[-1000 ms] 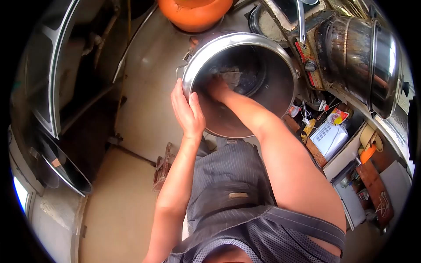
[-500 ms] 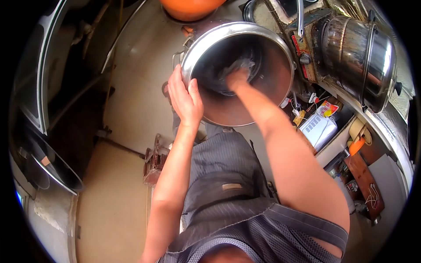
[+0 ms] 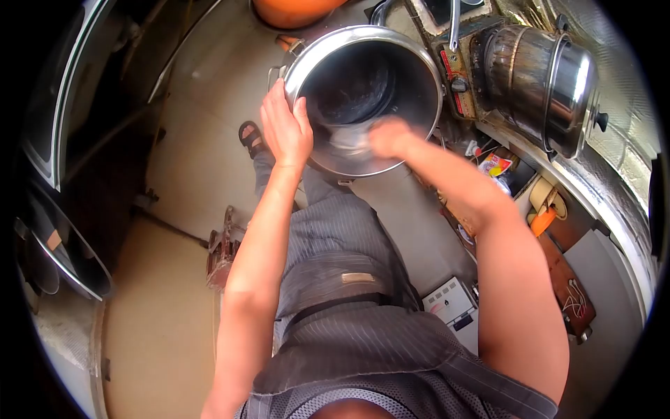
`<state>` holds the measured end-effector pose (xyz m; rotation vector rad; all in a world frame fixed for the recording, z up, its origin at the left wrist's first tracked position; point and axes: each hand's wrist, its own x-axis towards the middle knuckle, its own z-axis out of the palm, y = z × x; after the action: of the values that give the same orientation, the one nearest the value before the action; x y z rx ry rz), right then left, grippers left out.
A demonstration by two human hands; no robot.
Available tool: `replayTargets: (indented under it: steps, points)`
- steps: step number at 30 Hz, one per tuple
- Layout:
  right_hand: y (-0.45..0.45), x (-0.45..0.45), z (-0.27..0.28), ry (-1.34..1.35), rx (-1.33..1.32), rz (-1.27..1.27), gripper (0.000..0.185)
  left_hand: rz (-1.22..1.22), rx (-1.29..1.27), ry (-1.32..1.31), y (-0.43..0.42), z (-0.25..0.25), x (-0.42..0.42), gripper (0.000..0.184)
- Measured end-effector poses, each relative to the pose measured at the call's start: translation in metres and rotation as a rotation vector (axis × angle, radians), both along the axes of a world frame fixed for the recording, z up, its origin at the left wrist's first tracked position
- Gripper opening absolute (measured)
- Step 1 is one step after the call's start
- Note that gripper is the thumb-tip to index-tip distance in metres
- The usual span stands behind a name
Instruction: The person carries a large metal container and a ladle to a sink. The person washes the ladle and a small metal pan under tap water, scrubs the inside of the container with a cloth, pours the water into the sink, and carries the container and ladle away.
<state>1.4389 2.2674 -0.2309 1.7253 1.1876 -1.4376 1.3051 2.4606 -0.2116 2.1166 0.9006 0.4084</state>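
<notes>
A large metal pot (image 3: 429,140) is tilted with its wide mouth towards me; its rim is shiny and its inside dark. My left hand (image 3: 287,133) rests against the left side of the rim, fingers stretched out and thumb apart. Inside the pot, near the lower wall, my right hand (image 3: 394,137) is closed and smeared by motion. It presses a crumpled whitish, partly see-through wad (image 3: 349,140) to the wall. The wad's kind is unclear. Pale streaks show on the pot's inner bottom (image 3: 359,94).
Beyond the pot stands an orange basin (image 3: 296,10). A lidded steel pot (image 3: 537,87) lies sideways at right, beside a stove knob (image 3: 458,84). A brown stool-like object (image 3: 222,255) is left of my legs, and a white box (image 3: 450,304) sits low on the right.
My right hand has drawn the wad from the pot's deep inside to its lower wall near the rim. The whole view has shifted slightly; my left hand stays at the rim.
</notes>
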Motion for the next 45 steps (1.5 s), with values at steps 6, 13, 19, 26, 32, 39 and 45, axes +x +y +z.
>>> replayTargets:
  steps: [6, 13, 19, 26, 32, 39, 45]
  points:
    - [0.010, 0.071, -0.030, -0.382, 0.125, 0.555, 0.050, 0.013, 0.001, -0.005, 0.001, -0.003, -0.002, 0.050]
    - [0.084, -0.076, -0.079, 0.244, 0.522, -1.215, 0.047, 0.048, 0.022, -0.022, 0.000, -0.005, 0.000, 0.047]
    - [0.058, -0.080, -0.063, 0.165, 0.587, -1.123, 0.039, 0.040, 0.001, -0.005, -0.001, -0.006, 0.002, 0.046]
    - [0.010, 0.077, -0.058, -0.455, 0.134, 0.680, 0.041, 0.020, -0.039, 0.060, 0.001, -0.001, 0.000, 0.048]
    - [0.004, 0.071, -0.130, -0.360, 0.116, 0.310, 0.046, 0.044, -0.015, 0.041, 0.001, -0.002, 0.001, 0.047]
    - [0.103, -0.059, -0.141, 0.278, 0.474, -1.321, 0.042, 0.064, -0.011, -0.011, -0.001, -0.003, 0.002, 0.046]
    - [0.043, -0.044, -0.040, 0.087, 0.259, -0.684, 0.040, 0.069, -0.014, 0.028, 0.002, -0.001, 0.004, 0.050]
